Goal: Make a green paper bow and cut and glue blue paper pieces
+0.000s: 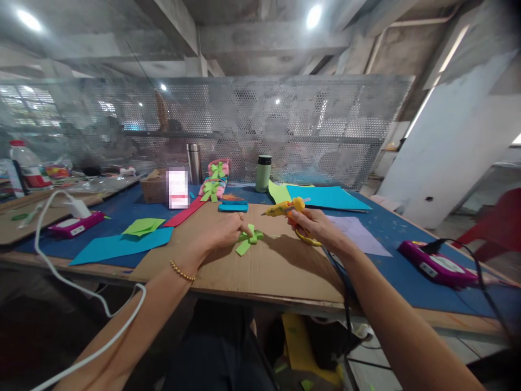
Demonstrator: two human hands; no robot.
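Note:
My left hand (231,231) reaches over the cardboard sheet (280,271), its index finger stretched down onto the middle of a light-green paper bow (244,247) and holding it against the board. The other fingers are curled in. To the right, my right hand (311,224) is closed around a yellow hot glue gun (280,208), whose nozzle points left, raised above the board and apart from the bow. A yellow loop (308,238), seemingly a scissors handle, shows beneath that hand. Behind the bow lie folded blue paper pieces (233,207).
Pink paper pieces with green bows (211,191) stand at the back, beside a steel flask (194,165) and a green bottle (263,175). Blue sheets (329,197), a lilac sheet (360,234) and purple power strips (437,266) lie around. A dark cord (345,293) hangs over the front edge.

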